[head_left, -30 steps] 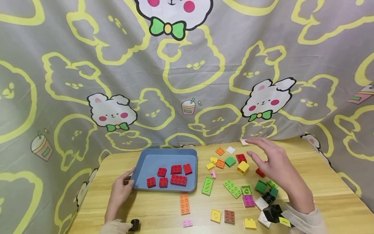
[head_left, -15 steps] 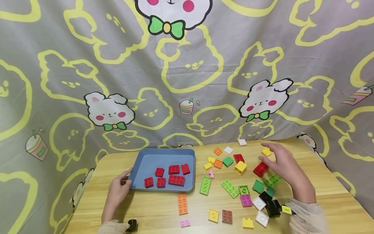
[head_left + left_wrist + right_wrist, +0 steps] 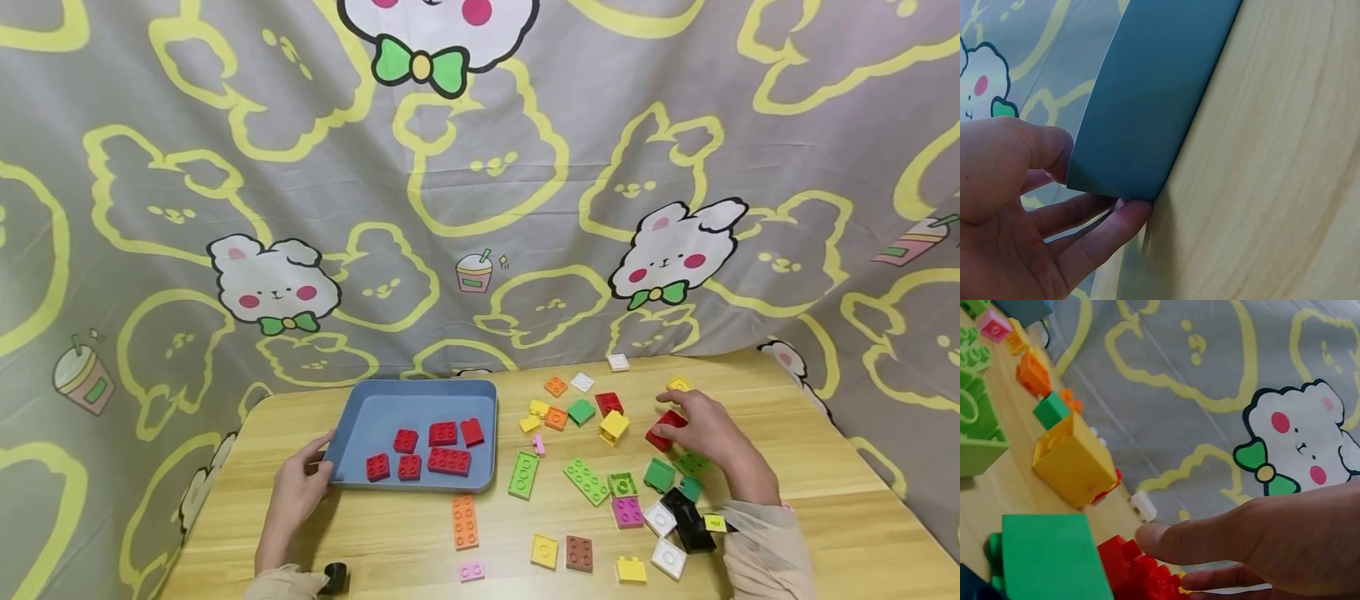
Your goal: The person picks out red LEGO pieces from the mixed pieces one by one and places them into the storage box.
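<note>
My left hand (image 3: 317,468) grips the front left corner of a blue tray (image 3: 375,400); in the left wrist view its thumb (image 3: 1047,147) lies over the tray's (image 3: 1154,106) corner and the fingers (image 3: 1104,231) lie beside and under it. Several red bricks (image 3: 448,461) lie in the tray. My right hand (image 3: 672,422) rests on a red brick (image 3: 660,433) among the loose bricks at the right, pinching it between thumb and fingers. In the right wrist view the thumb (image 3: 1169,540) touches that red brick (image 3: 1132,569).
Loose bricks in many colours are scattered over the wooden table (image 3: 390,542) right of the tray: a yellow brick (image 3: 614,425), green plates (image 3: 586,481), an orange plate (image 3: 465,522), another red brick (image 3: 608,403). A patterned cloth (image 3: 480,208) hangs behind the table.
My right hand has dropped from above the far bricks onto the red brick at the right and closed its fingers on it. My left hand has stayed on the tray's corner.
</note>
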Demonstrator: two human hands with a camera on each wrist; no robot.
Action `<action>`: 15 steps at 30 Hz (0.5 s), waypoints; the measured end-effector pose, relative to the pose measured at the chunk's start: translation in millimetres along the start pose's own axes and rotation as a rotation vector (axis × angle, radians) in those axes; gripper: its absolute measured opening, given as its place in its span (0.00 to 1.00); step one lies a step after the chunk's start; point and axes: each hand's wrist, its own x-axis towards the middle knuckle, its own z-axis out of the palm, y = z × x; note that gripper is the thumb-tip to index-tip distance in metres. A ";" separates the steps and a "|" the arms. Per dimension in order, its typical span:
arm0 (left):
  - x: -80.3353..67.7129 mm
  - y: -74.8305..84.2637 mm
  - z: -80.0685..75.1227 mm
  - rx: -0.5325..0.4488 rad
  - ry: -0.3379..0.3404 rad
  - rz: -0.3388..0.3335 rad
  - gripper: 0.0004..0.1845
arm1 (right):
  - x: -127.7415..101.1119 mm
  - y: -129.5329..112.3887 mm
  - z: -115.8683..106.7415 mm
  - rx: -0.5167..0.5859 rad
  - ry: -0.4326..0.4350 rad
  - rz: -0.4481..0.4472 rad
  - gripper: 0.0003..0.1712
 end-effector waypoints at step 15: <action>0.1 0.4 0.1 0.008 0.015 0.005 0.28 | 4.3 -2.5 4.8 -0.010 -0.080 0.058 0.35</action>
